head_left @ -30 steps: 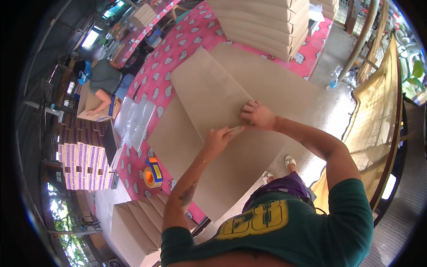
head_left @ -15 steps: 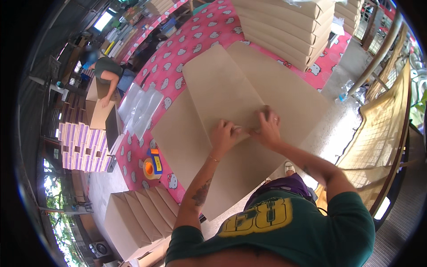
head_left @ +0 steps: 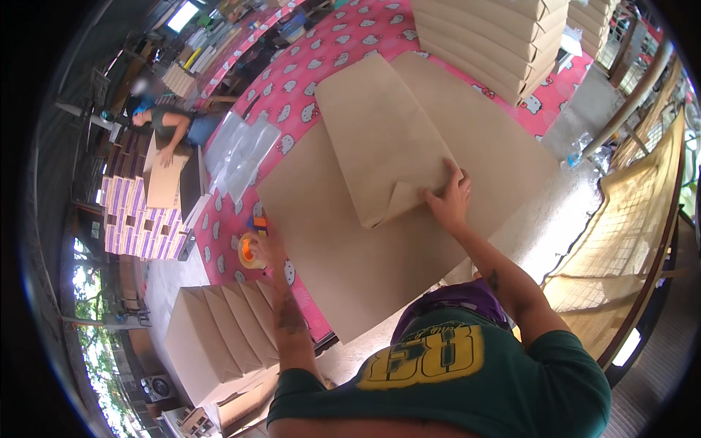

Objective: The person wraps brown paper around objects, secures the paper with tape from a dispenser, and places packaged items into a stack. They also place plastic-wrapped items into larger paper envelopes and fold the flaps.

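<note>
Wrapped brown paper package (head_left: 387, 139) lies at a slant on a large brown paper sheet (head_left: 504, 139), which is spread over the pink printed table cover (head_left: 292, 109); contents hidden by the paper. Its near end is folded in, with a pointed flap showing on that face. Right hand (head_left: 450, 197) grasps the near right corner of the package, thumb on the end face, fingers over the side edge. Left hand (head_left: 270, 248) is at the tape dispenser (head_left: 247, 252), left of the sheet; fingers overlap the roll, slightly blurred, so cannot tell whether they are closed on it. Other containers: tall stack of wrapped packages (head_left: 485, 44) at the far side of the table, folded ends visible, insides concealed; second row of wrapped packages (head_left: 219, 328) at lower left, beside the left forearm, likewise covered. Clear plastic bags (head_left: 241, 157) lie flat on the table cover, overlapping. Beyond them a co-worker (head_left: 175, 120) rests a hand on a brown carton (head_left: 164, 182); its interior cannot be made out. Purple-striped boxes (head_left: 139, 219) are stacked near that carton, contents out of sight.
</note>
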Demonstrator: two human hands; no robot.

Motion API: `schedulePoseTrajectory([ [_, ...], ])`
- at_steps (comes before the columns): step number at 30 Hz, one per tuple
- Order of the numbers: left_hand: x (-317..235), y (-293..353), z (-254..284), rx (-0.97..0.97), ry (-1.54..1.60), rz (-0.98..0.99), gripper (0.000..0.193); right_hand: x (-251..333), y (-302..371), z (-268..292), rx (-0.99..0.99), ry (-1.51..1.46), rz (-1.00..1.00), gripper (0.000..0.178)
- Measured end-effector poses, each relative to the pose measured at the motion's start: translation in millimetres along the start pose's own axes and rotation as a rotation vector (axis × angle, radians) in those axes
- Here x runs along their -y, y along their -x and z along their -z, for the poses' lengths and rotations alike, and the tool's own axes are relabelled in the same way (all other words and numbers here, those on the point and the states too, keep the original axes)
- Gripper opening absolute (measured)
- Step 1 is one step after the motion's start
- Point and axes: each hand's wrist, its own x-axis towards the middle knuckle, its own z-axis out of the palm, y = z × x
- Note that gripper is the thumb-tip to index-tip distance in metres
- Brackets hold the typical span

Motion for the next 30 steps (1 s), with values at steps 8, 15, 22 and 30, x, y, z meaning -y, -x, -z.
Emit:
schedulePoseTrajectory([
  [8,85.4,-32.7,2.4,0.426,-0.034,-0.016,0.068,5.0,8.7,-9.9,0.029,-0.076,-0.011,0.107],
  [15,-215.6,-54.8,142.0,0.414,0.609,-0.862,0.055,-7.0,1.5,9.2,-0.068,-0.072,-0.074,0.115],
  [22,-383.5,-9.6,195.7,0.943,0.642,-1.303,0.042,-5.4,6.1,1.5,-0.088,-0.111,-0.058,0.116],
  [30,-410.2,1.3,162.3,1.126,0.167,-1.407,0.050,-9.1,8.6,-4.9,-0.185,-0.138,-0.003,0.112],
])
